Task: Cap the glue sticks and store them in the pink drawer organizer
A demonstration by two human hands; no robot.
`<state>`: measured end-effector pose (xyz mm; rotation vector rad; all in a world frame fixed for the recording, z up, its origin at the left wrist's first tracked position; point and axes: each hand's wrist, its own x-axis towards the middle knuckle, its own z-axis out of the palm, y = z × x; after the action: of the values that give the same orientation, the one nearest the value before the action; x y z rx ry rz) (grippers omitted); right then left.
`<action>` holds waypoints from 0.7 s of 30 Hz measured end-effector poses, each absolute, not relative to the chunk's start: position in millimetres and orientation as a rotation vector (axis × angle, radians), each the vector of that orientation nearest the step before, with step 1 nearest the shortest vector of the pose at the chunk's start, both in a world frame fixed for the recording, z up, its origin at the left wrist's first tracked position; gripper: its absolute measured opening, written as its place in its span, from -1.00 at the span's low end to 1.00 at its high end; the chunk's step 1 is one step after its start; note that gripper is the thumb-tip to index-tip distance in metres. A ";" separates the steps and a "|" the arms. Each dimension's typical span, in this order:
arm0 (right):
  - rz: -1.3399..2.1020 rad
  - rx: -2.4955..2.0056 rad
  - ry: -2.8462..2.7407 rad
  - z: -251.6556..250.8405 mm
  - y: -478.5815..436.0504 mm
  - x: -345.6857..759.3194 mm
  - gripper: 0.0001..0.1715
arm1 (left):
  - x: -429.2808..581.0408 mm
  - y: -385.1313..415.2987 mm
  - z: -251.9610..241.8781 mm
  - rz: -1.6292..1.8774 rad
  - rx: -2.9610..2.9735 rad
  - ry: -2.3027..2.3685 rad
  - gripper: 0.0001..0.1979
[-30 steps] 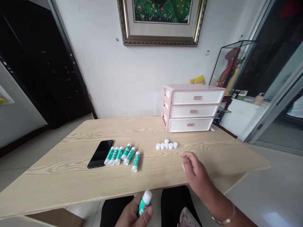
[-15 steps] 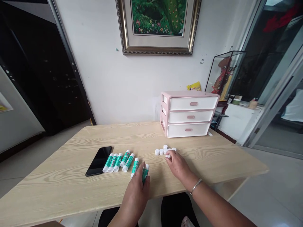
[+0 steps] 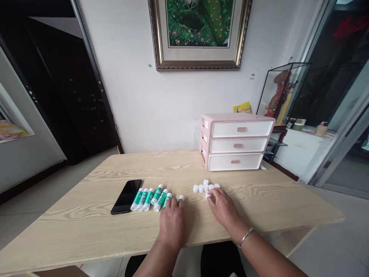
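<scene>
Several green-and-white tubes lie side by side on the wooden table, left of centre. My left hand is palm down over the right end of this row, its fingers closed round a tube whose white end shows past the fingertips; another tube's lower part is hidden by the hand. Right of centre stands a group of small white caps. At the near side of that group, my right hand pinches one white cap between thumb and fingers.
A black phone lies left of the tubes. The pink and white drawer unit stands at the table's back right, against the wall. The wooden table has its near edge before my legs.
My left hand has turned palm down and moved left against the neighbouring tube, covering most of the tube it holds. The camera view has shifted slightly left.
</scene>
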<state>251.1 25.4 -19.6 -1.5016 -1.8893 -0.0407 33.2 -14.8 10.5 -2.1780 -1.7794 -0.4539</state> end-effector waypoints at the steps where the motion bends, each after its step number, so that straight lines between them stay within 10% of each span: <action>1: -0.047 -1.490 -1.887 -20.8 26.1 252.3 -0.87 | 30.6 -14.2 14.1 -0.465 -2.160 -1.757 -0.74; 10: -0.005 -1.501 -1.856 -27.9 28.1 261.7 -0.84 | -10.3 11.4 8.0 -0.563 -1.925 -2.136 -0.29; 21: 0.072 -1.557 -1.802 -28.3 28.7 263.2 -0.80 | -23.4 10.8 0.4 -0.659 -2.451 -1.772 -0.37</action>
<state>263.2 28.7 -28.3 -1.5569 -1.8016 0.0716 -23.4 10.8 0.4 -2.4510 -1.7721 -0.6591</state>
